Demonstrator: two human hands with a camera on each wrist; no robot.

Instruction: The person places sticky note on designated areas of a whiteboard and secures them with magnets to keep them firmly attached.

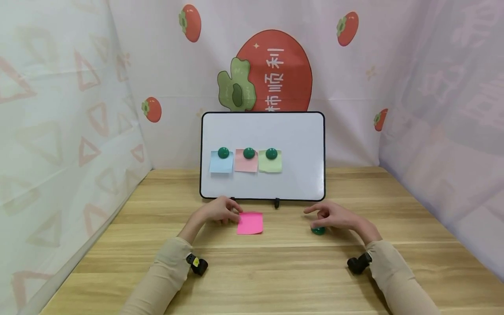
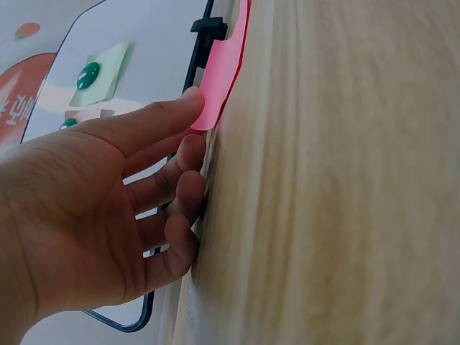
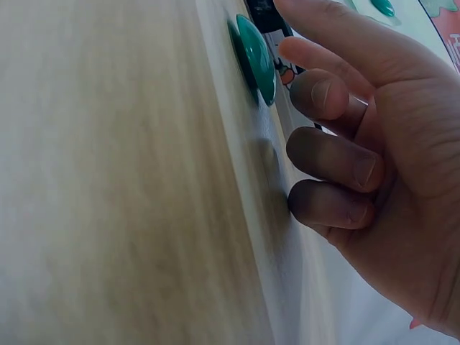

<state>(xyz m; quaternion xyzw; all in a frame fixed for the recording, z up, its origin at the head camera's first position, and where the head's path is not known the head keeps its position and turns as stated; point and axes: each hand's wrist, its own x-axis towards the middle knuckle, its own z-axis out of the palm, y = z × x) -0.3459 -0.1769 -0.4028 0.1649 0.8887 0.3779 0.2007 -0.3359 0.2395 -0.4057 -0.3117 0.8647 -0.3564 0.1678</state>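
A bright pink sticky note [image 1: 250,223] lies on the table in front of the whiteboard [image 1: 301,153]. My left hand [image 1: 221,210] pinches its left edge between thumb and forefinger; in the left wrist view the note [image 2: 224,68] slants up beside the thumb, and the other fingers bend loosely. On the right, a round green magnet [image 3: 257,59] sits on the table. My right hand [image 1: 334,217] hovers just over it, forefinger stretched out and the other fingers curled. The right wrist view shows a gap between the magnet and the fingertips in sight.
The whiteboard stands upright at the back on small black feet [image 1: 277,203]. Blue [image 1: 221,165], light pink [image 1: 246,164] and green [image 1: 270,165] notes hang on it in a row, each under a green magnet. Printed cloth [image 1: 165,57] encloses the wooden table [image 1: 271,280].
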